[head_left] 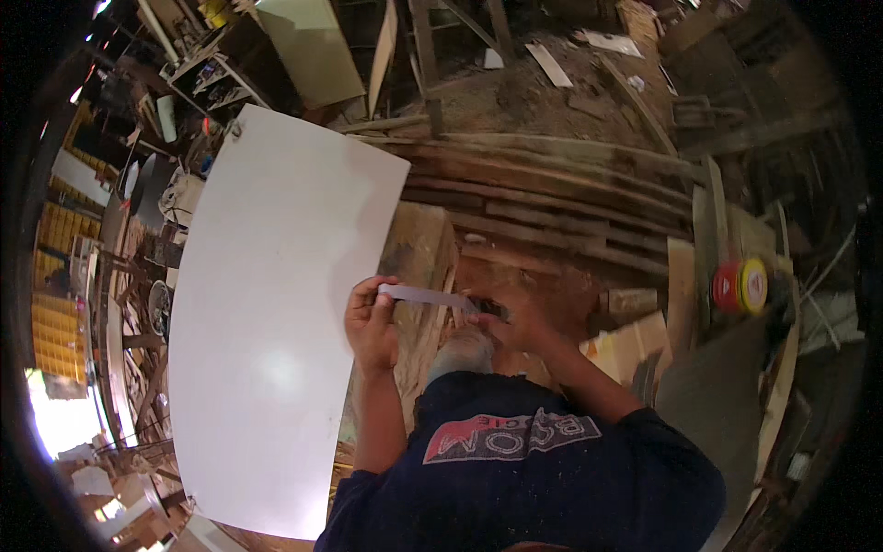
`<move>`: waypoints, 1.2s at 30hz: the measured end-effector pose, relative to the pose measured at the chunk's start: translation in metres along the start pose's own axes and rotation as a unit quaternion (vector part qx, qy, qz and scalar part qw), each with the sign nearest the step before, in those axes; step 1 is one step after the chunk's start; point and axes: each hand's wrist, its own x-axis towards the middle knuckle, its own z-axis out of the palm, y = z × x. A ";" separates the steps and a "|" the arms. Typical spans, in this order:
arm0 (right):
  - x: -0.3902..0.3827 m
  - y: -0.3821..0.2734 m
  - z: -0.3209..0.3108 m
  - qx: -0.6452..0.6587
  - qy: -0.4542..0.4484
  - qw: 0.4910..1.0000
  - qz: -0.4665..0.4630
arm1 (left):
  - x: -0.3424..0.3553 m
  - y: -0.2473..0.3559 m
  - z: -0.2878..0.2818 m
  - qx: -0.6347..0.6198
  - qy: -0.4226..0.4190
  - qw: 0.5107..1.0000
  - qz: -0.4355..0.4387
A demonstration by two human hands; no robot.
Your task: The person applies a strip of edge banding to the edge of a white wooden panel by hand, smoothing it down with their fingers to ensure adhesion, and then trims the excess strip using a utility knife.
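My left hand [372, 322] pinches one end of a narrow pale strip [425, 295] between thumb and fingers. From there the strip runs nearly level to my right hand [511, 322], whose fingers are closed around its other end. Something small and dark shows among the right-hand fingers; its kind cannot be made out. Directly to the left, a large white board [276, 276] lies flat, its right edge close beside my left hand. Under the strip is a worn wooden surface [418, 241].
Long wooden planks [570, 207] lie stacked beyond my hands. A red and yellow round container [739, 285] stands at the right. Another panel [311, 55] leans at the back, and a cluttered shelf [216, 85] stands at the far left.
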 end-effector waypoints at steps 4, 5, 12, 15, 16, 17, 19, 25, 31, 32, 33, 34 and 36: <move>0.100 -0.020 -0.048 0.000 -0.002 1.000 -0.012 | 0.089 0.014 0.051 0.085 -0.025 0.996 -0.014; 0.118 -0.027 -0.056 0.017 0.016 0.999 -0.030 | 0.105 0.019 0.061 0.110 -0.034 0.993 -0.013; 0.239 -0.048 -0.113 -0.005 -0.064 0.998 -0.014 | 0.207 0.039 0.103 0.133 -0.024 0.991 -0.019; 0.286 -0.033 -0.124 -0.005 -0.062 0.995 -0.083 | 0.241 0.032 0.104 0.112 -0.009 0.993 -0.020; 0.305 -0.026 -0.129 -0.002 -0.063 0.993 -0.100 | 0.255 0.027 0.105 0.100 0.000 0.995 -0.017; 0.328 -0.018 -0.135 0.006 -0.066 0.991 -0.113 | 0.272 0.021 0.106 0.099 0.008 0.995 -0.001; 0.377 -0.003 -0.145 -0.004 -0.095 0.983 -0.155 | 0.302 0.010 0.111 0.096 0.030 0.994 0.031; 0.540 0.012 -0.176 0.044 -0.230 0.964 -0.125 | 0.402 -0.007 0.139 0.131 0.190 0.969 0.087; 0.656 0.000 -0.202 0.103 -0.257 0.952 -0.129 | 0.465 -0.030 0.176 0.179 0.240 0.952 0.066; 0.671 -0.004 -0.200 0.103 -0.245 0.955 -0.130 | 0.473 -0.036 0.179 0.214 0.232 0.948 0.051; 0.683 -0.009 -0.198 0.119 -0.251 0.952 -0.129 | 0.478 -0.042 0.181 0.248 0.230 0.940 0.033; 0.694 -0.015 -0.195 0.128 -0.259 0.950 -0.117 | 0.484 -0.051 0.185 0.273 0.220 0.936 0.032; 0.718 -0.029 -0.179 0.160 -0.281 0.941 -0.102 | 0.497 -0.073 0.192 0.319 0.211 0.923 0.027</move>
